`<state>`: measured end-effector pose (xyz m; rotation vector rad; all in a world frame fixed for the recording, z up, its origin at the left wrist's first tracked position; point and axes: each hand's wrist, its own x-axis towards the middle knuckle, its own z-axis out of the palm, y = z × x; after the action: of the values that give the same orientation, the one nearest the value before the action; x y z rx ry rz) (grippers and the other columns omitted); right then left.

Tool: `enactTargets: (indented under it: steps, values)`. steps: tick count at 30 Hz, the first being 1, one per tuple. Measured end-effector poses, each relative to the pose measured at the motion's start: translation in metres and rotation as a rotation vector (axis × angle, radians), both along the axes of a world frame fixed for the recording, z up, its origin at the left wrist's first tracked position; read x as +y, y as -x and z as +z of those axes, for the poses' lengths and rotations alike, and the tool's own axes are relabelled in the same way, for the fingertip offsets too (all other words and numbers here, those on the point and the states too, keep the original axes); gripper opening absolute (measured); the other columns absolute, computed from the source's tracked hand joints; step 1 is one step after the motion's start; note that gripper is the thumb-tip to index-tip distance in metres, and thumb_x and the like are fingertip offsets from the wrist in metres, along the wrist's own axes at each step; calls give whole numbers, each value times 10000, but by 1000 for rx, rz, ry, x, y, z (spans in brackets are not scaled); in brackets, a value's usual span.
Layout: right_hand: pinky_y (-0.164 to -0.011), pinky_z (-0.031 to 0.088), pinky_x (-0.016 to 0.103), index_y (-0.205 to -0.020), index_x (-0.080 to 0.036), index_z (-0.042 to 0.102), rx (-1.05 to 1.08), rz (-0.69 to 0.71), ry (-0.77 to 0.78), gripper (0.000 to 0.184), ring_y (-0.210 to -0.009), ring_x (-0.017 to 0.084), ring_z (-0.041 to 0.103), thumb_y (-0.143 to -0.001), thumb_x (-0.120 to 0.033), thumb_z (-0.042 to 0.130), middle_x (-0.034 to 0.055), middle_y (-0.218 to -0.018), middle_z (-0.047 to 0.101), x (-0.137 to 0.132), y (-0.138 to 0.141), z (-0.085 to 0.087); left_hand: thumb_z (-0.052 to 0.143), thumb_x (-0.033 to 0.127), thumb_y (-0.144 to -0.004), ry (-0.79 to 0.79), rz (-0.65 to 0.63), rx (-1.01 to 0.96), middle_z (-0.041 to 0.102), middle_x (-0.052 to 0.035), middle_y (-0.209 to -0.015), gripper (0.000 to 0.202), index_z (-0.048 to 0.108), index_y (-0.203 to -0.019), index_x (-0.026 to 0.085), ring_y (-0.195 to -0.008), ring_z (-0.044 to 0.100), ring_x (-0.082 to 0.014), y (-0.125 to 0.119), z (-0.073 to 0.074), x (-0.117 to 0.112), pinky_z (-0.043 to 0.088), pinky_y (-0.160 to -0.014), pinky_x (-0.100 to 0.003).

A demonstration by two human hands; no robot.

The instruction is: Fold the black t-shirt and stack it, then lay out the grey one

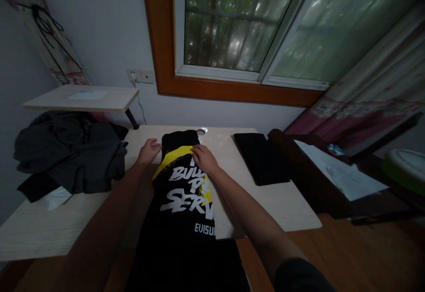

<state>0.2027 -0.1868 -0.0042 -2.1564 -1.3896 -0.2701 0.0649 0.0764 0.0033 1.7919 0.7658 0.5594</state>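
A black T-shirt (pixel 179 185) with a yellow band and white lettering lies as a long narrow strip on the pale desk (pixel 265 208). Its lower part hangs over the front edge toward me. My left hand (pixel 149 151) is beside the shirt's upper left edge, fingers extended and a little apart, gripping nothing that I can see. On the upper right edge, my right hand (pixel 206 160) has its fingers bent together on the fabric at the yellow band. The thumb side of that hand is partly hidden.
A dark grey heap of clothing (pixel 83 154) sits at left, under a small raised shelf (pixel 113 99). To the right lies a flat black item (pixel 260 159). Beyond it is a dark brown chair (pixel 308 181) with a white sheet (pixel 338 172) on it. Wall and window stand behind.
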Motion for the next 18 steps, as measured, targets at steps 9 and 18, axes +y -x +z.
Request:
enactTargets:
  steps: [9, 18]
  values:
    - [-1037, 454, 410, -1224, -196, 681, -47, -101, 74, 272, -1173, 260, 539, -998, -217, 531, 114, -1233, 657, -5, 12, 9, 826, 318, -687, 118, -19, 29, 722, -160, -1044, 687, 557, -1292, 134, -948, 718, -270, -48, 3, 19, 575, -711, -323]
    - [-1053, 444, 405, -1318, -205, 622, 44, -129, 42, 355, -1175, 256, 539, -976, -195, 530, 110, -1255, 638, -4, 7, 10, 658, 250, -782, -120, -140, -145, 724, -80, -1051, 262, 739, -1023, 187, -1056, 661, -250, -70, 34, -27, 507, -1005, -379]
